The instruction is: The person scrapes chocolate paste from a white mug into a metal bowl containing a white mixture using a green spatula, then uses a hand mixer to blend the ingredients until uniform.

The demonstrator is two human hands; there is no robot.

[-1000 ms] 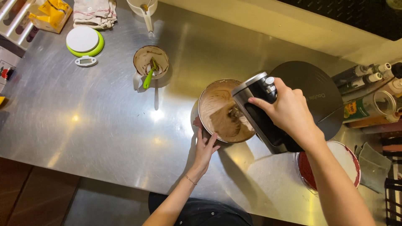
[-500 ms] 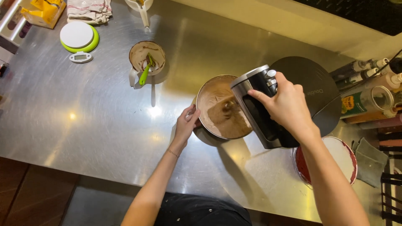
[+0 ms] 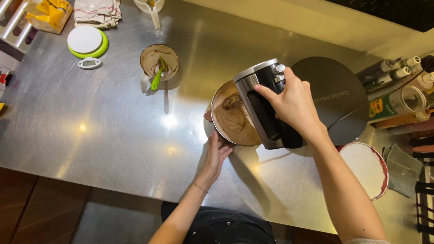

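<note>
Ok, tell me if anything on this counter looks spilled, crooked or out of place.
Nothing looks spilled. The right hand holds the hand mixer over the bowl of brown batter, and the left hand steadies the rim. The only mess is a smeared cup with a green spatula left inside.

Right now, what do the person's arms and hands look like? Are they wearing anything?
Both forearms are bare, with no gloves on either hand. The left hand has a thin bracelet around its wrist. The right hand shows no ring or watch that I can see. A bit of light sleeve shows at the right arm's upper end.
</note>
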